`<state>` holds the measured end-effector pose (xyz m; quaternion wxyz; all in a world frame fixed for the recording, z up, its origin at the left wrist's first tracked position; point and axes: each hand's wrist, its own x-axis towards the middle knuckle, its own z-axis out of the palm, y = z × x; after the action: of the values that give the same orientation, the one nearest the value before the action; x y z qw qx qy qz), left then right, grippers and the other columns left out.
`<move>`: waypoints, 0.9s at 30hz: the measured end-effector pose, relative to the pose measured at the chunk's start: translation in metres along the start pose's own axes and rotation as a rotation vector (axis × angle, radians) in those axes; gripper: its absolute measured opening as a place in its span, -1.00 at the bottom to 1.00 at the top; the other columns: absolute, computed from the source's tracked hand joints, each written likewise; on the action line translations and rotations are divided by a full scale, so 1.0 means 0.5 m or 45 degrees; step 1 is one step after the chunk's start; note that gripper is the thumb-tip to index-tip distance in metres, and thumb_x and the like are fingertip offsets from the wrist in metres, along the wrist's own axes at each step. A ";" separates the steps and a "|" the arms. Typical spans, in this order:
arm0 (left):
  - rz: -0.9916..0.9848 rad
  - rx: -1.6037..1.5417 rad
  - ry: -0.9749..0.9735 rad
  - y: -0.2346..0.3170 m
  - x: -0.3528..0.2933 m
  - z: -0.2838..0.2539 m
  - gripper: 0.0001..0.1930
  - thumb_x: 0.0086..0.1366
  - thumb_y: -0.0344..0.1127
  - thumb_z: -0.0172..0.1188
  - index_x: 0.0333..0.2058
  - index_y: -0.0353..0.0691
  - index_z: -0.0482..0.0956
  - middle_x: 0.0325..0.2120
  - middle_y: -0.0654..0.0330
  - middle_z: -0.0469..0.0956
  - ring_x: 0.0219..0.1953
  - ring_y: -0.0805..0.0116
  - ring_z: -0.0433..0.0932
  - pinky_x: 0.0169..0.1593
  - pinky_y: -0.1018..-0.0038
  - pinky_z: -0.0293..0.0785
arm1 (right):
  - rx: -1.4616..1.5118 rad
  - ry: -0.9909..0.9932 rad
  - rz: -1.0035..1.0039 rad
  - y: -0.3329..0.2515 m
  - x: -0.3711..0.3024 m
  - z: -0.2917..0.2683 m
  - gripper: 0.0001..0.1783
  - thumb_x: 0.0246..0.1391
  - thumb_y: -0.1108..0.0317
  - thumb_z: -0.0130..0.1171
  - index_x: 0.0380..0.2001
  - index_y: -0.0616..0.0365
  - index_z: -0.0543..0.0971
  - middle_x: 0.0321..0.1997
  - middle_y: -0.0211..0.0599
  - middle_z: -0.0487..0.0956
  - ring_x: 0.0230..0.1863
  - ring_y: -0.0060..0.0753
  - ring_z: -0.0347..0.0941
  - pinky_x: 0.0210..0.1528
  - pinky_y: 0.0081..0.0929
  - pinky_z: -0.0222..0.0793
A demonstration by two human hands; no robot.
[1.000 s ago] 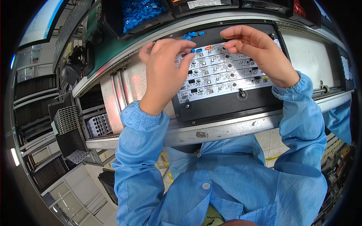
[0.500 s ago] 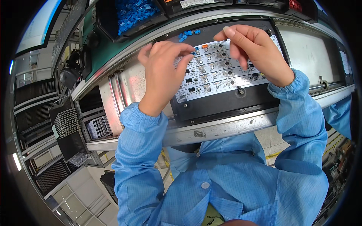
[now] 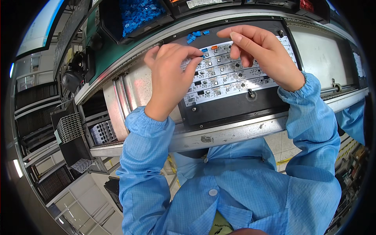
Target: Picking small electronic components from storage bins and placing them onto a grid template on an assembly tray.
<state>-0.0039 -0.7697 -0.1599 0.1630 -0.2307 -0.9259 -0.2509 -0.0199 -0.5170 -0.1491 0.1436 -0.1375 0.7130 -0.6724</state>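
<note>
A panel of white circuit board strips [image 3: 219,70], dotted with small black and metallic parts, lies in a black fixture tray [image 3: 231,107]. My left hand [image 3: 170,76] is over the panel's left end, thumb and forefinger pinched on a small blue connector [image 3: 202,57], mostly covered by the fingertips. Just beyond them, another blue connector [image 3: 204,50] sits on the top strip, with an orange part [image 3: 214,47] to its right. Several loose blue connectors [image 3: 192,38] rest on the tray's far border. Above the panel's right half, my right hand [image 3: 268,55] is open, fingers bent and apart, nothing visible in them.
Beyond the metal rail [image 3: 147,49], a black bin [image 3: 167,18] holds many blue connectors. Another bin with red parts [image 3: 311,7] stands at the far right. A screw post [image 3: 251,94] rises from the tray's near border. Racks [image 3: 37,96] stand at the left.
The tray with its panel has shifted slightly to the right. My right hand's fingers have moved a little left; my left hand keeps its pinch almost in place.
</note>
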 end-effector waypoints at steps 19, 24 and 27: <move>0.021 -0.030 0.010 -0.001 0.000 0.004 -0.94 0.24 -0.35 0.42 -0.31 -0.02 0.77 -0.40 0.42 0.69 -0.10 0.35 0.59 0.28 0.09 0.10 | -0.121 -0.047 -0.043 0.013 0.005 0.000 -0.65 0.51 0.12 0.10 0.03 0.11 0.73 -0.35 -0.61 0.54 -0.43 -0.79 0.28 -0.38 -0.74 0.27; 0.028 -0.028 0.010 -0.001 0.001 0.005 -0.94 0.23 -0.35 0.42 -0.31 -0.01 0.77 -0.40 0.42 0.70 -0.10 0.36 0.60 0.27 0.10 0.10 | -0.100 -0.088 -0.046 0.017 0.007 -0.002 -0.64 0.51 0.11 0.11 0.04 0.12 0.73 -0.36 -0.61 0.53 -0.43 -0.79 0.28 -0.38 -0.75 0.27; 0.023 -0.033 0.003 -0.001 0.001 0.006 -0.93 0.23 -0.35 0.42 -0.30 -0.01 0.77 -0.39 0.42 0.70 -0.09 0.36 0.60 0.28 0.09 0.10 | -0.115 -0.088 -0.051 0.016 0.006 -0.001 -0.63 0.51 0.10 0.11 0.03 0.13 0.73 -0.36 -0.60 0.54 -0.42 -0.79 0.28 -0.36 -0.75 0.28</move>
<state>-0.0053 -0.7684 -0.1624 0.1636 -0.2409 -0.9202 -0.2616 -0.0229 -0.5173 -0.1571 0.1482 -0.1813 0.7343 -0.6371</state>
